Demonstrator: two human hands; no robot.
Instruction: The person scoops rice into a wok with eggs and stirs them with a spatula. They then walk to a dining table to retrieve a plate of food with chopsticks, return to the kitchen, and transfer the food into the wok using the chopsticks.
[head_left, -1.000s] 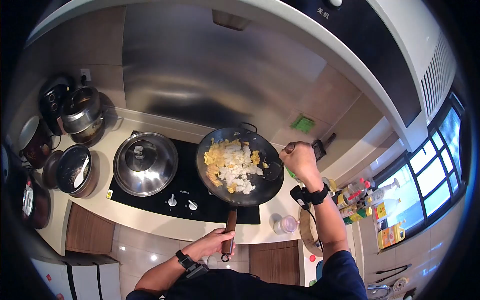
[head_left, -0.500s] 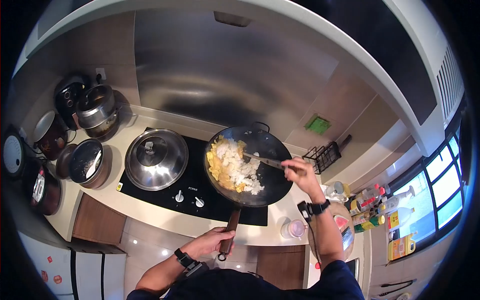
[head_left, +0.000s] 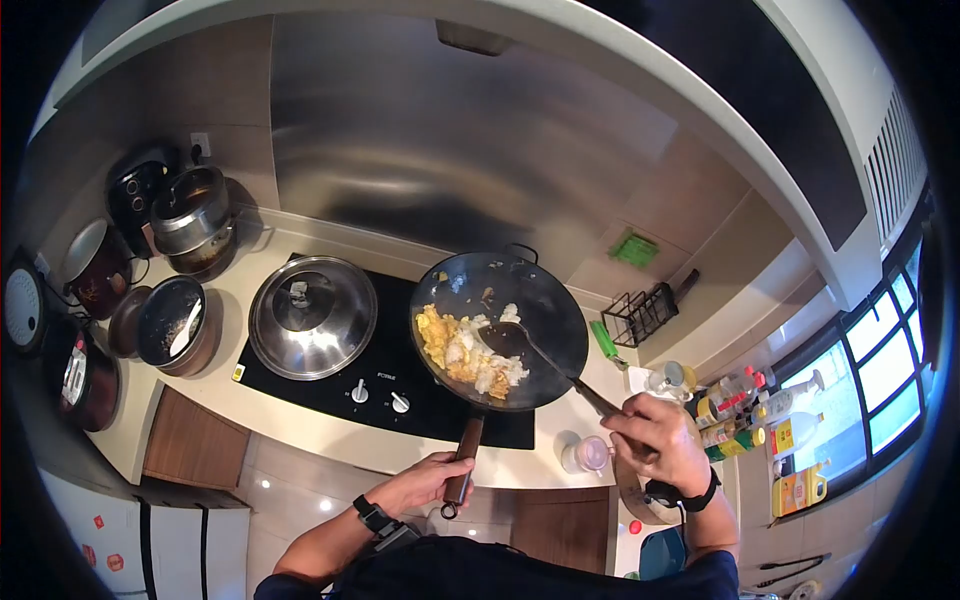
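Note:
A dark wok (head_left: pixel 545 300) sits on the right side of the cooktop, with its wooden handle (head_left: pixel 467 445) pointing towards me. My left hand (head_left: pixel 437 479) is closed around that handle. Inside the wok, white rice (head_left: pixel 462 350) and yellow scrambled egg (head_left: pixel 434 332) lie mixed towards the left. My right hand (head_left: pixel 655 440) grips the handle of a wok spatula (head_left: pixel 560 374) to the right of the wok. The spatula's dark blade rests at the right edge of the rice, partly over it.
A lidded pan (head_left: pixel 313 330) stands on the left of the black cooktop (head_left: pixel 400 378). Several pots (head_left: pixel 180 325) and appliances crowd the left counter. A pink-lidded jar (head_left: pixel 588 455) stands right of the wok handle. Bottles (head_left: pixel 795 435) line the window side, beside a wire rack (head_left: pixel 640 318).
My right hand has moved right and towards me, swinging the spatula to a lower angle. The rice and egg have shifted and spread lower in the wok. My left hand stays on the handle.

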